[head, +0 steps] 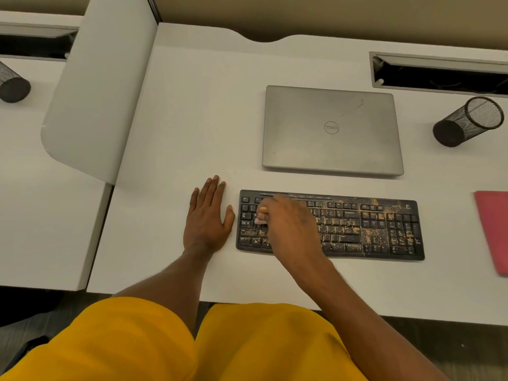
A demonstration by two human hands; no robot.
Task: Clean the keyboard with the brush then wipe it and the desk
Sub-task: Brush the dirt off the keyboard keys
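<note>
Gripping a small brush [262,210] in the right hand [291,229], pale bristles seemingly down on the left-end keys of the black keyboard [384,229]. Resting the left hand [207,218] flat on the tabletop [192,119], fingers straight, holding nothing, just beside the keyboard's left edge. Best to sweep in short strokes along each row, working rightward into the thick tan grit, flicking it off one edge rather than down between keys. Worth steadying the frame with the free hand. Farther out: closed laptop [331,130] just behind, red cloth [492,229] at the far right.
</note>
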